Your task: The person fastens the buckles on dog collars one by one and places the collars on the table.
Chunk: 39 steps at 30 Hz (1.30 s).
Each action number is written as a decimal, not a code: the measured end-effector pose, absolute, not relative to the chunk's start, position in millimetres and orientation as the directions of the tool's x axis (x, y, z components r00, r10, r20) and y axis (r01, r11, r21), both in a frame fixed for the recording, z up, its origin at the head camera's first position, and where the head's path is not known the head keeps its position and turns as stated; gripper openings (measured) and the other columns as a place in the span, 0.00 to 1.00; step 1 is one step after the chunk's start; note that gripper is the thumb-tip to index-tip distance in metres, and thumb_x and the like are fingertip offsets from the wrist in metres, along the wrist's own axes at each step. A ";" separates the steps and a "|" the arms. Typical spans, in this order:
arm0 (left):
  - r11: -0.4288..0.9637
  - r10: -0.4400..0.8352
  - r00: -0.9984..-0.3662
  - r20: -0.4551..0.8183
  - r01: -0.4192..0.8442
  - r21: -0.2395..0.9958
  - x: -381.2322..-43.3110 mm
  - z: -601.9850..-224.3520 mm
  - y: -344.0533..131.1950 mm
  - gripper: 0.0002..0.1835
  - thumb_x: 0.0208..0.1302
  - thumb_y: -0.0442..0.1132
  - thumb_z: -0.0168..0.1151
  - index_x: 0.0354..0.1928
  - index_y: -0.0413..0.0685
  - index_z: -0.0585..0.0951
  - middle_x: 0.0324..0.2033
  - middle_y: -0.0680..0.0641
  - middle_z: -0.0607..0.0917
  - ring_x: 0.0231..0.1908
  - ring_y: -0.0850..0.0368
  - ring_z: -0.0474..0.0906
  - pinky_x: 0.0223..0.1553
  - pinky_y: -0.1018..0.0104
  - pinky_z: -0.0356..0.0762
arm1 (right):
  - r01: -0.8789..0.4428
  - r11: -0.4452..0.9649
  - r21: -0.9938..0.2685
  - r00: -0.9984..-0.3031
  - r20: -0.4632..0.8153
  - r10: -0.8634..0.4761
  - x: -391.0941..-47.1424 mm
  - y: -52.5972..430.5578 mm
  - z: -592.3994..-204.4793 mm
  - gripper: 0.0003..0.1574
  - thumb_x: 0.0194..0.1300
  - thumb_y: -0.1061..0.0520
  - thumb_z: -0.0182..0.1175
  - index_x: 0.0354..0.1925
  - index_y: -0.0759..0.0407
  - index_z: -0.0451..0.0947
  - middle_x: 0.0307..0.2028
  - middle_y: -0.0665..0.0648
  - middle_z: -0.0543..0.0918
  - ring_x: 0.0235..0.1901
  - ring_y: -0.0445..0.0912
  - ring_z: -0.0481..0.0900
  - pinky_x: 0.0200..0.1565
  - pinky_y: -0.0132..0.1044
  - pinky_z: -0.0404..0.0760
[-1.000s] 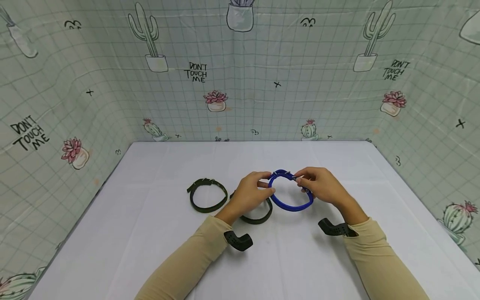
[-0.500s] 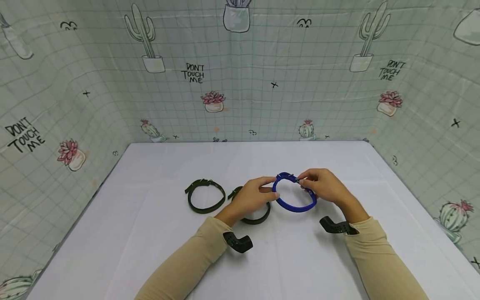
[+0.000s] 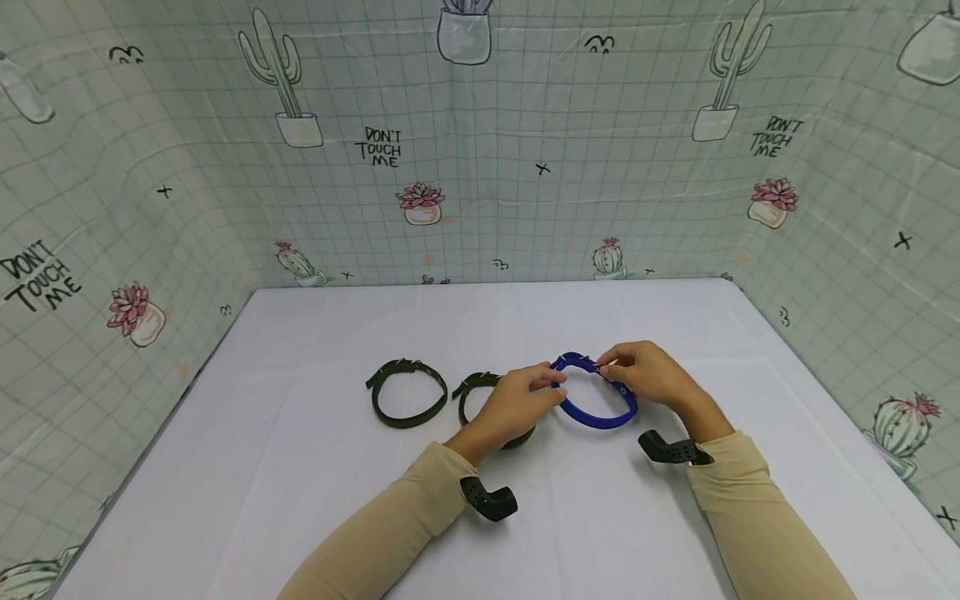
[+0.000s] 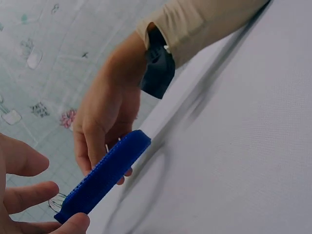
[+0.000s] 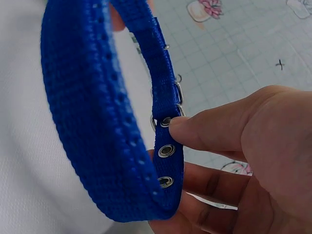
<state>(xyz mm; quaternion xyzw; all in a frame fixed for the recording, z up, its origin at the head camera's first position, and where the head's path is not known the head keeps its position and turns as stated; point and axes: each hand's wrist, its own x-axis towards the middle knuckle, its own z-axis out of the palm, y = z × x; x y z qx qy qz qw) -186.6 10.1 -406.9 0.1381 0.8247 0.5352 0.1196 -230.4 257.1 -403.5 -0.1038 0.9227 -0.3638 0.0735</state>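
Observation:
A blue woven collar (image 3: 600, 422), buckled into a loop, is held up between both hands over the white table. My left hand (image 3: 517, 404) pinches its left side between thumb and finger; the left wrist view shows the band (image 4: 105, 173) edge-on there. The right hand (image 3: 652, 372) grips the strap beside the buckle. In the right wrist view its thumb (image 5: 195, 129) presses by a metal eyelet, with more eyelets (image 5: 166, 150) below and the metal buckle (image 5: 179, 92) just above. Partly hidden behind my left hand lies a dark green collar (image 3: 480, 380).
Another dark green collar (image 3: 408, 422), also looped, lies on the white table (image 3: 315, 500) farther left. Patterned cloth (image 3: 495, 125) with cactus drawings walls off the back and sides. Each wrist wears a black device (image 3: 489, 500).
The blue collar has shifted slightly right and toward me, both hands moving with it. My left hand moved right, uncovering more of the nearer green collar. The view has also drifted a little.

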 end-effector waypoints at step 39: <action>0.433 0.389 -0.913 -0.126 0.061 0.899 -176.3 -412.8 27.1 0.16 0.70 0.47 0.61 0.56 0.57 0.85 0.74 0.52 0.63 0.72 0.50 0.60 0.69 0.50 0.61 | -0.151 0.752 -0.641 -0.968 -0.058 -0.244 -231.4 261.9 -413.3 0.12 0.68 0.60 0.62 0.47 0.64 0.85 0.38 0.61 0.87 0.35 0.48 0.82 0.35 0.40 0.79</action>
